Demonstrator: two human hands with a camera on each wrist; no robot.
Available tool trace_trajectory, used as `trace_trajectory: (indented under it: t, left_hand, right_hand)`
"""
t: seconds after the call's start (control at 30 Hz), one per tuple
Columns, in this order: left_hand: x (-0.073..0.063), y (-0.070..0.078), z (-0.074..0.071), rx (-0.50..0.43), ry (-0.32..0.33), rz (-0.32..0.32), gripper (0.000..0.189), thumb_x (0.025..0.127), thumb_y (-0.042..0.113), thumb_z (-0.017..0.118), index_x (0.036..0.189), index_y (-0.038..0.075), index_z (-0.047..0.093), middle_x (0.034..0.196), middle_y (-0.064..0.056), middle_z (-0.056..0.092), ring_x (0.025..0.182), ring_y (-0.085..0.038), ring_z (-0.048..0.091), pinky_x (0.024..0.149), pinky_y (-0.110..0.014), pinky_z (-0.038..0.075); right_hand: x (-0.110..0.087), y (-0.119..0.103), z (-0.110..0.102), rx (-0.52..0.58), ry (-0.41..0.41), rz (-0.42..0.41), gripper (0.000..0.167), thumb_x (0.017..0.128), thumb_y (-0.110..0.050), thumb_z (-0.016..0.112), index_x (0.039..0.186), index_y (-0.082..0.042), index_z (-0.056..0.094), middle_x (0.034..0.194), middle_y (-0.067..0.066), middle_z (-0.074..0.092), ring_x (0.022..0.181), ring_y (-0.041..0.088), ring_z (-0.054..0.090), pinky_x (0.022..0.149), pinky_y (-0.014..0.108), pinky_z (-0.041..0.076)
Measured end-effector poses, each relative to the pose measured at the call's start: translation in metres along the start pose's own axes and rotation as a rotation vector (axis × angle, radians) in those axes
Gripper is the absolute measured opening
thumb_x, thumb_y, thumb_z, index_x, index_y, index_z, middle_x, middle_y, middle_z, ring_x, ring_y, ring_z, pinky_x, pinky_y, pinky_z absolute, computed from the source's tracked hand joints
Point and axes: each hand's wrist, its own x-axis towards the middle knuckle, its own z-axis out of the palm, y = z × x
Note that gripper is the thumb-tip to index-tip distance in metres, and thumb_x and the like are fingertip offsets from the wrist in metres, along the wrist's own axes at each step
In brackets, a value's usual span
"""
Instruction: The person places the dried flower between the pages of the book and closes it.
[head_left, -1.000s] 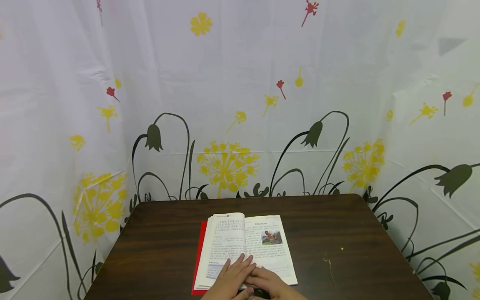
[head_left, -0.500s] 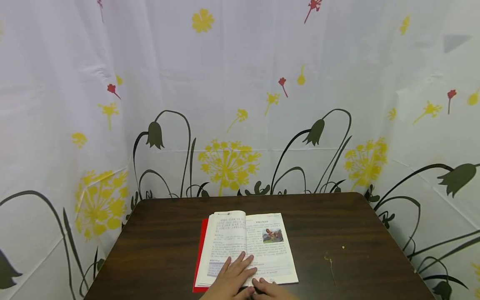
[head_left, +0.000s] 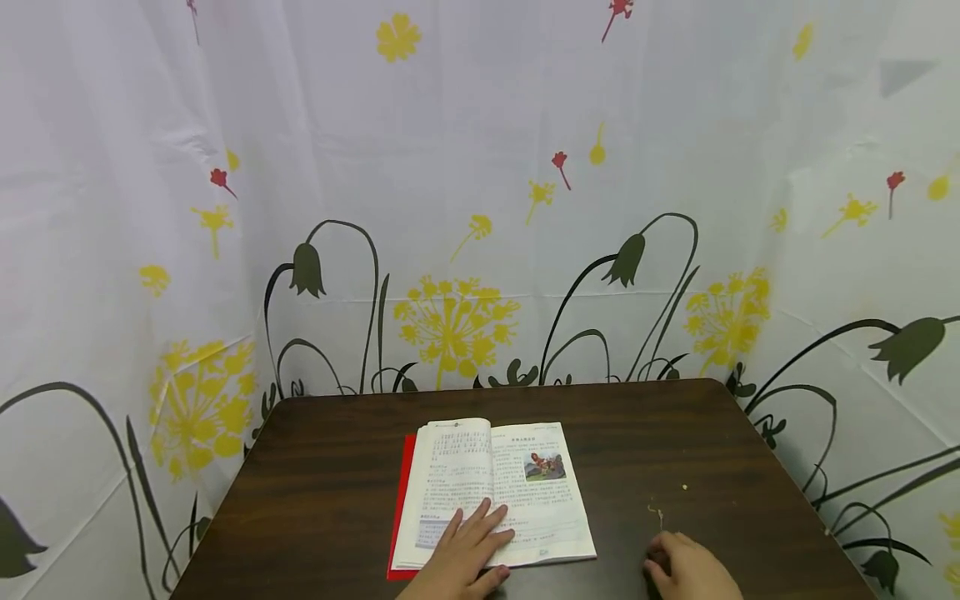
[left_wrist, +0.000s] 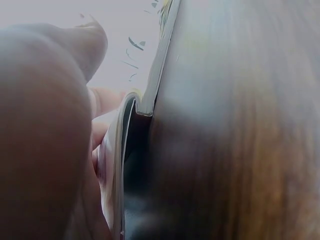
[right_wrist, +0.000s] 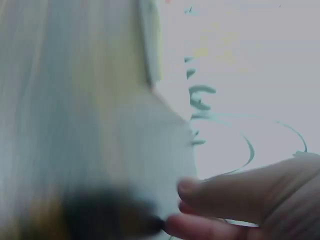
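Note:
An open book (head_left: 536, 500), with printed text and a small coloured picture on its right page, lies on the dark wooden table. A red edge (head_left: 401, 500) shows along the book's left side. My left hand (head_left: 465, 554) rests flat with spread fingers over the lower middle of the pages, across the fold. In the left wrist view the page edges (left_wrist: 120, 165) curve beside that hand. To the right of the book, apart from it, my right hand (head_left: 690, 567) is low over the table with loosely bent fingers. Nothing clearly shows in it; a dark blur lies by its fingertips.
The wooden table (head_left: 337, 483) ends at a white curtain (head_left: 480, 125) printed with flowers. A thin pale strand (head_left: 656, 512) and a small yellow speck (head_left: 685, 487) lie on the table just beyond my right hand.
My right hand has left the book's lower edge beside my left hand and moved right over the table. My left hand stays on the pages.

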Motion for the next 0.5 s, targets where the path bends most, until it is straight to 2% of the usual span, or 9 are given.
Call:
trace_trajectory:
  t: [0.03, 0.1, 0.23, 0.37, 0.5]
  left_hand:
    - [0.000, 0.000, 0.000, 0.001, -0.002, 0.000, 0.057, 0.111, 0.062, 0.047, 0.153, 0.026, 0.062, 0.174, 0.000, 0.045, 0.166, -0.031, 0.033, 0.125, -0.075, 0.028]
    - [0.001, 0.000, 0.000, 0.012, -0.009, 0.001, 0.059, 0.111, 0.063, 0.045, 0.153, 0.026, 0.062, 0.174, -0.001, 0.045, 0.166, -0.032, 0.034, 0.123, -0.077, 0.029]
    - [0.002, 0.000, 0.001, 0.004, -0.003, 0.004, 0.060, 0.111, 0.064, 0.045, 0.153, 0.026, 0.062, 0.174, -0.001, 0.046, 0.165, -0.032, 0.035, 0.122, -0.078, 0.029]
    - [0.003, -0.002, 0.003, 0.009, 0.012, 0.012, 0.058, 0.110, 0.063, 0.048, 0.152, 0.025, 0.062, 0.173, -0.001, 0.047, 0.164, -0.033, 0.036, 0.121, -0.078, 0.030]
    - [0.004, -0.004, 0.003, 0.031, 0.010, 0.009, 0.057, 0.110, 0.063, 0.049, 0.151, 0.026, 0.063, 0.173, 0.000, 0.047, 0.164, -0.032, 0.037, 0.121, -0.077, 0.030]
  right_hand:
    - [0.000, 0.002, -0.004, -0.012, -0.012, 0.067, 0.018, 0.095, -0.022, 0.084, 0.104, -0.012, 0.072, 0.090, -0.004, 0.066, 0.075, 0.011, 0.062, 0.068, 0.035, 0.056]
    - [0.000, 0.006, -0.008, -0.013, -0.016, 0.145, 0.018, 0.097, -0.020, 0.082, 0.104, -0.008, 0.070, 0.089, -0.001, 0.067, 0.074, 0.014, 0.063, 0.066, 0.038, 0.056]
    - [0.003, 0.013, -0.006, -0.027, 0.057, 0.208, 0.025, 0.097, -0.023, 0.081, 0.102, -0.003, 0.065, 0.086, 0.004, 0.067, 0.070, 0.018, 0.064, 0.062, 0.040, 0.054]
    - [0.007, 0.016, -0.002, -0.068, 0.108, 0.193, 0.025, 0.097, -0.024, 0.080, 0.099, -0.003, 0.067, 0.084, 0.005, 0.066, 0.068, 0.019, 0.062, 0.062, 0.040, 0.052]
    - [0.011, 0.015, 0.000, -0.065, 0.120, 0.164, 0.016, 0.096, -0.019, 0.078, 0.089, -0.011, 0.067, 0.081, 0.001, 0.063, 0.069, 0.018, 0.059, 0.063, 0.040, 0.050]
